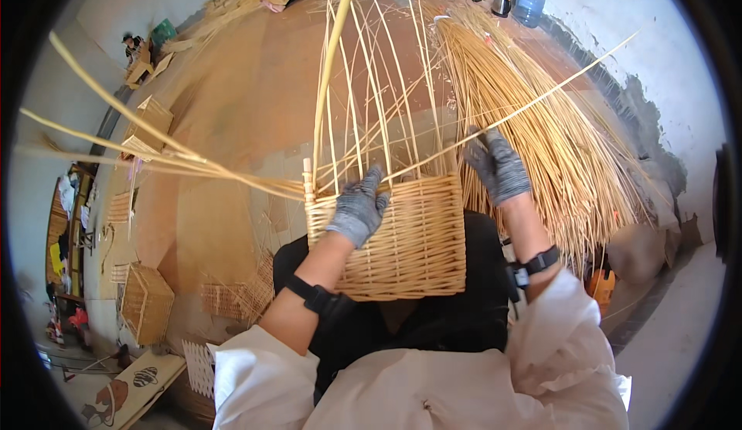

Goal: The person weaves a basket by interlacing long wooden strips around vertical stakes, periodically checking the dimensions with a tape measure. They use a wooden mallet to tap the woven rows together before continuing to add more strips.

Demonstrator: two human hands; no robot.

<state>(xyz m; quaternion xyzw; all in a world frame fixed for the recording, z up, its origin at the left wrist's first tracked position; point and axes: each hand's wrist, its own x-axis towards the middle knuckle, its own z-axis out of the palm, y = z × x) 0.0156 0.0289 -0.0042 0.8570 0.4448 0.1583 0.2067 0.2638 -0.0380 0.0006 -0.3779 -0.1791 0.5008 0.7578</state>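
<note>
A partly woven wicker basket (410, 237) rests on my lap, with tall upright stakes (375, 66) rising from its far edge. My left hand (358, 209), in a grey glove, is closed over the basket's upper edge, thumb on the near side. My right hand (498, 167), also gloved, pinches a long wicker rod (556, 93) that slants from the weave up toward the far right. Several loose rods (239, 176) stick out to the left from the basket's left corner. My right fingertips are partly hidden behind that hand.
A large heap of wicker rods (533, 136) lies at my right. Finished-looking woven baskets (147, 304) stand along the left side of the floor. Far right, a blue water jug (529, 5) and a kettle (502, 5) stand near the wall.
</note>
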